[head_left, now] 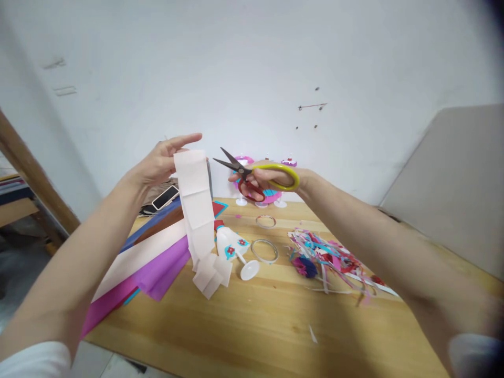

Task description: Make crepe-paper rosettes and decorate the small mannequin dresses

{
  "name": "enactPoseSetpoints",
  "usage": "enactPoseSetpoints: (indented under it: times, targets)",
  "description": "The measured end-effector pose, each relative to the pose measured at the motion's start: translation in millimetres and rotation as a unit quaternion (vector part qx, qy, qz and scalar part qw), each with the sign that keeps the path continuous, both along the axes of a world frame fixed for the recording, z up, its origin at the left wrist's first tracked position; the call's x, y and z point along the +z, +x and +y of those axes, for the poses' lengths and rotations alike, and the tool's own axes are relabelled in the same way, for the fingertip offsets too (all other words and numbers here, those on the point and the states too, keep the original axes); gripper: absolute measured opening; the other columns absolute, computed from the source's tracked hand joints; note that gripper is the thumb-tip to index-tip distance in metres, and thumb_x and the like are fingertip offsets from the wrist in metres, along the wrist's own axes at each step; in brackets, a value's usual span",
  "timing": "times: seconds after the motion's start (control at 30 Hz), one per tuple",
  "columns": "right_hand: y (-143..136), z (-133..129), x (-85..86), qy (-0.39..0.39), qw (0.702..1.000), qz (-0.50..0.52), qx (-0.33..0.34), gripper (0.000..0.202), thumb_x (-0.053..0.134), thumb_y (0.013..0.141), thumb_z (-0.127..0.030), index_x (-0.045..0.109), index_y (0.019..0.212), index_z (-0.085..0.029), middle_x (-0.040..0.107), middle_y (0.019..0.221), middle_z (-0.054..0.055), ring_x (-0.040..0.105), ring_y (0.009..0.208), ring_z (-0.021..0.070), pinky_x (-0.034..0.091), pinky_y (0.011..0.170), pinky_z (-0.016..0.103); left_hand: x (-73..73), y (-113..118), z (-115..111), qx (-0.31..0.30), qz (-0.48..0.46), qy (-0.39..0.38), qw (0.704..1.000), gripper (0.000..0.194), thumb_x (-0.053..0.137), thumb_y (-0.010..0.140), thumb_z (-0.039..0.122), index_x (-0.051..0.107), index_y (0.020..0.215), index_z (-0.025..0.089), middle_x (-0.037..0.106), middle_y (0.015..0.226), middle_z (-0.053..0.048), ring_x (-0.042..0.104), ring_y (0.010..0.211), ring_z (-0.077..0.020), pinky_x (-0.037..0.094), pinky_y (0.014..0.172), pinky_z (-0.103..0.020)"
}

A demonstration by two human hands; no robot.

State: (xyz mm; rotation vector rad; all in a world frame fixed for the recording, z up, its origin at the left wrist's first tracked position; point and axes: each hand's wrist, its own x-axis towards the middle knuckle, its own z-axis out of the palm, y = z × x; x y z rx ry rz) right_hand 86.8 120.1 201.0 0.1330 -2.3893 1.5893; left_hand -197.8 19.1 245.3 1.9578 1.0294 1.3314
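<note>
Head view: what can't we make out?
Head view throughout:
Left hand: some fingers hidden behind pale paper strip.
Colourful pieces at the back: partly blocked by right hand and scissors.
Phone: screen content too small.
Pale panel: cut off by right edge.

Table front [252,325] offers passage; hanging paper strip [197,205] obstructs left.

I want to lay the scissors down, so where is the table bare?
The near middle of the table is bare: in front of the white round base, between coloured sheets and paper scraps, except one white sliver. Crowded: left with sheets, right with scraps.
</note>
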Motion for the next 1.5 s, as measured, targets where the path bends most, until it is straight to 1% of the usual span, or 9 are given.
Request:
enactPoseSetpoints:
  times: [0.2, 0.37, 0.53, 0.73, 0.93, 1.07, 1.27, 1.4, 1.5]
  targets:
    - [-1, 2, -7.3, -0.003, 0.999, -0.023, 0.045, 0.049, 0.051, 0.095, -0.05, 0.057, 0.129, -0.016, 0.063, 0.086, 0.003, 0.055, 0.058, 0.0079, 0.044, 0.055, 0.023, -7.8, 7, -8, 0.004, -0.01, 0.005, 1.0, 0.063, 0.083, 0.066, 0.03, 0.064, 0.127, 0.022, 0.074, 0.091, -0.009, 0.072, 0.084, -0.0304, 0.056, 0.073, -0.044]
    - [-3, -1, -7.9, 0.013, 0.999, -0.026, 0.03, 0.048, 0.052, 0.094, -0.05, 0.059, 0.127, -0.016, 0.064, 0.085, 0.004, 0.052, 0.056, 0.0079, 0.042, 0.053, 0.023, -14.0, 11, -10, 0.003, -0.018, -0.02, 1.0, 0.057, 0.082, 0.068, 0.031, 0.067, 0.122, 0.021, 0.074, 0.1, -0.012, 0.071, 0.089, -0.0318, 0.057, 0.073, -0.043]
    - [0, -2, -8.9, 0.034, 0.999, -0.03, 0.024, 0.05, 0.054, 0.093, -0.05, 0.057, 0.127, -0.015, 0.064, 0.084, 0.004, 0.052, 0.056, 0.0078, 0.044, 0.056, 0.023, -18.1, 14, -8, -0.016, -0.034, -0.043, 0.998, 0.054, 0.083, 0.066, 0.026, 0.07, 0.118, 0.021, 0.075, 0.096, -0.011, 0.072, 0.089, -0.0325, 0.057, 0.071, -0.042]
    - [7, -1, -14.6, 0.028, 0.998, -0.056, 0.021, 0.055, 0.054, 0.092, -0.051, 0.055, 0.128, -0.009, 0.062, 0.087, 0.006, 0.051, 0.057, 0.0075, 0.041, 0.052, 0.023, -21.6, 10, -3, -0.019, -0.043, -0.056, 0.997, 0.055, 0.082, 0.067, 0.022, 0.068, 0.12, 0.02, 0.075, 0.097, -0.012, 0.072, 0.091, -0.0333, 0.057, 0.073, -0.044]
    - [2, -3, -14.0, 0.04, 0.997, -0.06, 0.041, 0.054, 0.053, 0.092, -0.053, 0.055, 0.128, -0.012, 0.062, 0.089, 0.005, 0.049, 0.058, 0.0072, 0.043, 0.055, 0.023, -24.4, 19, -5, -0.042, -0.017, -0.057, 0.997, 0.056, 0.083, 0.065, 0.027, 0.069, 0.119, 0.02, 0.075, 0.093, -0.01, 0.072, 0.082, -0.0278, 0.056, 0.069, -0.038]
    - [0, -2, -13.0, 0.035, 0.997, -0.056, 0.042, 0.055, 0.053, 0.091, -0.056, 0.057, 0.126, -0.014, 0.062, 0.091, 0.005, 0.051, 0.06, 0.0077, 0.043, 0.056, 0.023, -27.0, 23, -6, -0.047, 0.021, -0.052, 0.997, 0.055, 0.08, 0.071, 0.031, 0.067, 0.123, 0.02, 0.075, 0.093, -0.01, 0.071, 0.081, -0.0257, 0.055, 0.07, -0.036]
    - [0, -2, -14.7, 0.016, 0.997, -0.058, 0.049, 0.052, 0.054, 0.091, -0.054, 0.06, 0.122, -0.012, 0.063, 0.087, 0.005, 0.053, 0.057, 0.0071, 0.043, 0.051, 0.021, -28.0, 21, -8, -0.051, 0.093, -0.025, 0.994, 0.055, 0.075, 0.079, 0.037, 0.062, 0.13, 0.021, 0.074, 0.094, -0.009, 0.069, 0.081, -0.0227, 0.054, 0.072, -0.035]
    - [2, -2, -15.9, 0.036, 0.995, -0.078, 0.046, 0.054, 0.053, 0.092, -0.054, 0.06, 0.121, -0.009, 0.066, 0.087, 0.007, 0.058, 0.057, 0.0086, 0.044, 0.048, 0.02, -27.7, 22, -12, -0.033, 0.078, -0.001, 0.996, 0.053, 0.077, 0.076, 0.037, 0.066, 0.125, 0.02, 0.074, 0.094, -0.01, 0.068, 0.091, -0.0258, 0.054, 0.08, -0.039]
    - [5, -3, -17.5, 0.048, 0.994, -0.093, 0.042, 0.056, 0.053, 0.092, -0.054, 0.06, 0.119, -0.006, 0.068, 0.087, 0.009, 0.057, 0.055, 0.0086, 0.047, 0.049, 0.021, -29.4, 23, -10, -0.016, 0.04, -0.019, 0.999, 0.052, 0.079, 0.073, 0.036, 0.068, 0.121, 0.018, 0.074, 0.09, -0.01, 0.069, 0.089, -0.0282, 0.055, 0.077, -0.04]
